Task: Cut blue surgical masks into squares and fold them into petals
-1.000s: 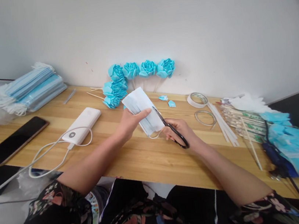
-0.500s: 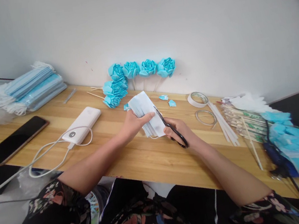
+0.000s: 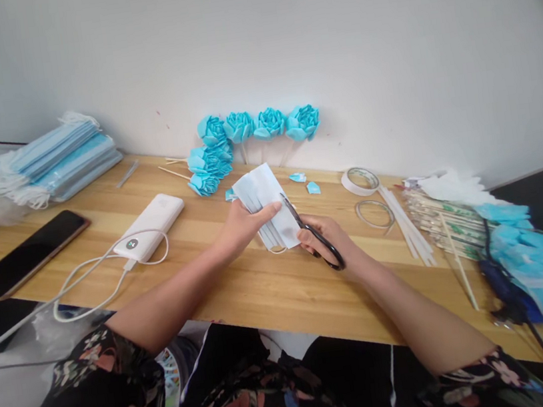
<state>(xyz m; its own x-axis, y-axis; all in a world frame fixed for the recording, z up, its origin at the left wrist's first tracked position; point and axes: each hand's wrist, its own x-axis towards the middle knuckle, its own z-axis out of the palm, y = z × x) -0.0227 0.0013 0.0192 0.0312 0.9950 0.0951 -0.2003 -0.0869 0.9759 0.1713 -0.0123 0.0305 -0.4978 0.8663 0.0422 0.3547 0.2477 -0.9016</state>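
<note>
Just brought mask [image 3: 262, 188] slightly rightward and lower over table [image 3: 264, 292], with scissors [image 3: 328, 245] across it; apparently mid-cut. Pinching mask in fingers of left hand [image 3: 244, 224]; gripping scissors in right hand [image 3: 332, 232]. Counting three scraps [image 3: 313, 188], two tape rolls [image 3: 351, 187], one phone [image 3: 34, 256]; four flowers [image 3: 269, 123] along wall [image 3: 249, 45], more heaped leftward, uncountable.

The mask [image 3: 263, 188] is pale blue — scissor handles [image 3: 324, 242] black, sleeves [image 3: 90, 404] floral.

The table [image 3: 264, 292] is smooth wood with a soft sheen. The mask [image 3: 263, 184] looks like matt cloth, the scissor handles [image 3: 326, 244] glossy plastic, the phone [image 3: 31, 256] smooth and shiny, the flowers [image 3: 269, 123] matt and crinkled.
</note>
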